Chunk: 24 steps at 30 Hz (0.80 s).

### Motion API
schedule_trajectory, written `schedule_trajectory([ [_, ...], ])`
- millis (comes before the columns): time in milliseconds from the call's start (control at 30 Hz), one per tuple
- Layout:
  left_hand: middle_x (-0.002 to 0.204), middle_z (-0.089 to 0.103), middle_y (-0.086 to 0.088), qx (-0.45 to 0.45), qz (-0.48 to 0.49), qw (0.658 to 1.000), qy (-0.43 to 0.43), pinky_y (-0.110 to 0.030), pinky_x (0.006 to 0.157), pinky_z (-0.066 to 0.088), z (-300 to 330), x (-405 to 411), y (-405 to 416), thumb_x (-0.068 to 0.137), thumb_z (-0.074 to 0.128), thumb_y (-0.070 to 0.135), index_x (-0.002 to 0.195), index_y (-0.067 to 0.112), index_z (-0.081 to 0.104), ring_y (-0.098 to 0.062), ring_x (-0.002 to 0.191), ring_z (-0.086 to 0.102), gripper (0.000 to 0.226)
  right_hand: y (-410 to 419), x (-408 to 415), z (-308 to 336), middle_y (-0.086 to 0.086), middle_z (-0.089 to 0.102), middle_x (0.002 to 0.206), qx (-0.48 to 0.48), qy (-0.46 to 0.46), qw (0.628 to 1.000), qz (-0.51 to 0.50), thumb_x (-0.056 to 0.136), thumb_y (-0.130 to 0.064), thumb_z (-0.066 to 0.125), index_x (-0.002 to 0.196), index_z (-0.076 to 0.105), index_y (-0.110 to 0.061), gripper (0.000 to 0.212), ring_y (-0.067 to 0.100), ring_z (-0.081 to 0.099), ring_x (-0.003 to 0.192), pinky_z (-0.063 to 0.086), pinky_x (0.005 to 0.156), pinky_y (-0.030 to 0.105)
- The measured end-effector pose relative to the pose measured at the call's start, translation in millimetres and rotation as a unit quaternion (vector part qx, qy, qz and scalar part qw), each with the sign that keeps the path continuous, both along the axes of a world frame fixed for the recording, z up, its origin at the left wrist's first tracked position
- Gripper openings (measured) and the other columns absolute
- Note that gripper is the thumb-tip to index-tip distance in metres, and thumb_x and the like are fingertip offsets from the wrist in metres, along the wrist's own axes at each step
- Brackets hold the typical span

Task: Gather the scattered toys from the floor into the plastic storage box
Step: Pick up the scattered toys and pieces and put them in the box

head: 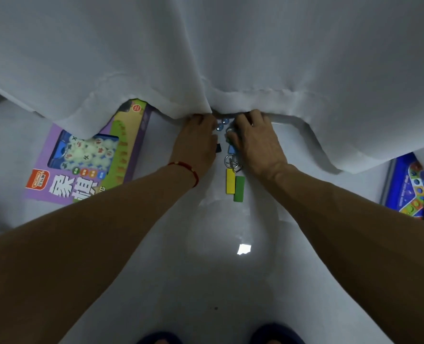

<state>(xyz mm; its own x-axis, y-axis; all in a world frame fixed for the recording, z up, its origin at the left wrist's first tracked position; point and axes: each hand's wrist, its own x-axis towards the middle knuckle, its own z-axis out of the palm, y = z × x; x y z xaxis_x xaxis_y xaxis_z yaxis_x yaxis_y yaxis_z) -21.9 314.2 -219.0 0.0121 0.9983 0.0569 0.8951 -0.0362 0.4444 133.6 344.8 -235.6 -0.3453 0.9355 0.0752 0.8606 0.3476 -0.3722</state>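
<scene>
Two bare hands are reaching down to a pale, glossy floor at the hem of a white curtain (206, 58), seen from above by a head camera. Left hand (198, 142), with a red cord at the wrist, is resting knuckles-up with fingers curled down at the curtain edge; whether it is holding anything I cannot tell. Right hand (253, 139) is lying just beside it, fingers bent over a small cluster of toys; its grip is also hidden under the knuckles.

Between the hands, blue glass marbles (221, 125) are sitting close to the curtain. Marbles are probably hard, smooth and quick to roll, so cupping them from the sides looks safer than pinching. Nearer the person, a metal ring puzzle (232, 162) is lying flat; it is likely stiff, light and easy to hook with one finger. Touching each other below it are a yellow block (230, 181) and a green block (239, 188), apparently rigid and light, best pinched across their long edges. A small blue piece (231, 148) is peeking out at the right hand's edge.

To the left, a purple game box (82, 155) is lying partly under the curtain; flat card, probably needing both hands. At far right a blue game board (409, 192) is showing. No plastic storage box is in view.
</scene>
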Motion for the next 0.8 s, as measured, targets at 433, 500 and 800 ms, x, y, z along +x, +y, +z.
schedule_trajectory([
  [433, 0.092, 0.066, -0.020, -0.002, -0.062, 0.998, 0.015, -0.037, 0.080, 0.045, -2.4, 2.7, 34.1, 0.083, 0.066, 0.006, 0.087, -0.001, 0.072, -0.034, 0.088, 0.062, 0.010, -5.9, 26.9, -2.3, 0.005, 0.057, 0.100, -0.053, 0.132, 0.989, -0.033, 0.094, -0.026, 0.062, 0.101, 0.063, -0.018, 0.011, 0.019, 0.053, 0.090, 0.043, 0.077, 0.031],
  [500, 0.094, 0.069, -0.016, -0.009, -0.045, 0.999, 0.000, -0.035, 0.084, 0.049, -3.5, 2.1, 32.4, 0.084, 0.066, 0.005, 0.088, 0.001, 0.073, -0.030, 0.088, 0.064, 0.009, -2.8, 33.2, 1.4, 0.001, 0.061, 0.096, -0.062, 0.147, 0.987, -0.034, 0.091, -0.021, 0.061, 0.096, 0.062, -0.025, 0.007, 0.014, 0.054, 0.086, 0.045, 0.077, 0.029],
  [800, 0.097, 0.071, -0.003, -0.069, 0.199, 0.950, -0.229, -0.028, 0.088, 0.054, 18.0, -0.3, -9.0, 0.088, 0.061, 0.011, 0.099, 0.016, 0.075, -0.017, 0.087, 0.068, 0.018, 5.4, 39.4, 20.1, 0.002, 0.070, 0.084, -0.146, 0.201, 0.962, -0.113, 0.091, -0.011, 0.059, 0.093, 0.069, -0.014, 0.010, 0.017, 0.067, 0.077, 0.057, 0.079, 0.036],
])
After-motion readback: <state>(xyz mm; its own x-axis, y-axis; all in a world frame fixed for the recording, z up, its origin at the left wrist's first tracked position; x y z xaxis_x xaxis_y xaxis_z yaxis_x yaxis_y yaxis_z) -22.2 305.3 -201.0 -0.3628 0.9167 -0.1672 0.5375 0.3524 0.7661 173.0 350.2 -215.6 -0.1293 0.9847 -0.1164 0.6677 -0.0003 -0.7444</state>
